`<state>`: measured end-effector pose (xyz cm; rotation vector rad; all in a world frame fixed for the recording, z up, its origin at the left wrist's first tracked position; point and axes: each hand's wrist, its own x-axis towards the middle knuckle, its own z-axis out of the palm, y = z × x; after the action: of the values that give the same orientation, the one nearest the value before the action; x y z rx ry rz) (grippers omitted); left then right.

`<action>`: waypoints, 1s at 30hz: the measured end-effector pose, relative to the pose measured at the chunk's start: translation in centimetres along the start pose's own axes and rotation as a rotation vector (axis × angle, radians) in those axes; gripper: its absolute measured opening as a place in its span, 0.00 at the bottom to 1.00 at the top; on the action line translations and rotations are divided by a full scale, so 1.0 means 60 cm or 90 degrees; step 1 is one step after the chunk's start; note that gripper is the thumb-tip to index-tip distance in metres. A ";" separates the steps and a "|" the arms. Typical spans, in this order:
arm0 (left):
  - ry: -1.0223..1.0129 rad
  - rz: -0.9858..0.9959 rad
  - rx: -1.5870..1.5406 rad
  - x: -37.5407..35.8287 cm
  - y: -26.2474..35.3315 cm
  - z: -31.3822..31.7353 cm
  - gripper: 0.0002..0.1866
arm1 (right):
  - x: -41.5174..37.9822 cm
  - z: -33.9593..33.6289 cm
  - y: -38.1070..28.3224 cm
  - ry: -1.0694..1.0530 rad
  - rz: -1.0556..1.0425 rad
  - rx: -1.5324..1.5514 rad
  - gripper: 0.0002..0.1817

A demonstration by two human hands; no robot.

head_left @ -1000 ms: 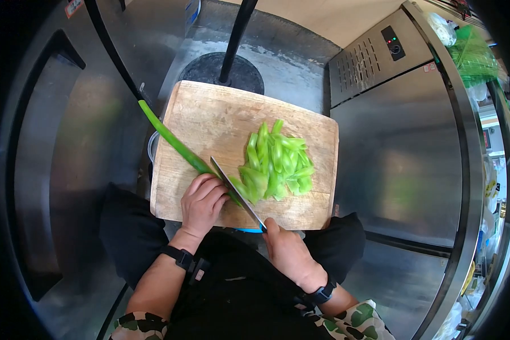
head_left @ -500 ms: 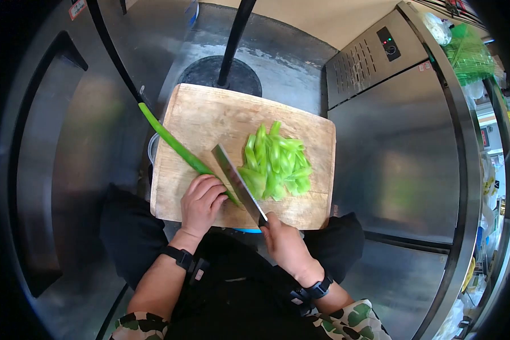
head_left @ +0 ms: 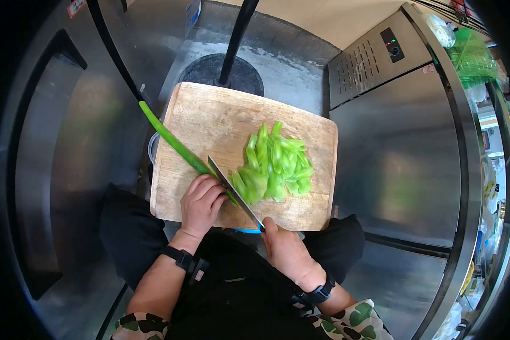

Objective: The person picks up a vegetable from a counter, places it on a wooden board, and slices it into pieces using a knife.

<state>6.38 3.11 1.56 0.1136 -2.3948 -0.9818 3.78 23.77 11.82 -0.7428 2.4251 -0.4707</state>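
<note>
My left hand [head_left: 202,202] presses on a long green stalk [head_left: 178,146], celery by its look, with the fingers bent over its near end. The stalk lies slantwise, its far end past the board's left edge. In my right hand [head_left: 287,247] is the handle of a kitchen knife [head_left: 235,192]. Its blade slants up and left, against or just beside the stalk and close to my left fingertips; whether it touches the board is hidden. Right of the blade, pale green slices [head_left: 277,161] are heaped on the wooden cutting board [head_left: 209,122].
The board rests over my knees. Behind it a black pole rises from a round black base [head_left: 198,69]. Steel cabinets stand close on the left [head_left: 79,164] and right [head_left: 396,147]. Farther right, bags and goods fill a shelf [head_left: 473,56].
The knife has moved left and its blade is turned more edge-on, now alongside the stalk. Pale slices now show farther left, right beside the blade. My left hand has stayed in place.
</note>
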 end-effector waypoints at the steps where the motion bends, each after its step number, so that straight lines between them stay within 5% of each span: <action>1: -0.001 -0.002 0.000 0.000 0.000 0.000 0.09 | 0.003 0.001 -0.001 0.001 -0.005 -0.007 0.09; 14: -0.003 -0.028 -0.015 -0.005 -0.008 -0.004 0.09 | 0.040 0.036 0.025 0.119 0.001 0.126 0.10; 30: 0.010 -0.019 0.001 -0.003 -0.009 -0.001 0.09 | 0.010 0.005 -0.009 -0.005 0.008 -0.002 0.10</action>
<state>6.49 2.72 1.16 0.1564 -2.3858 -0.9894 3.75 22.94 11.61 -0.7290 2.4221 -0.4580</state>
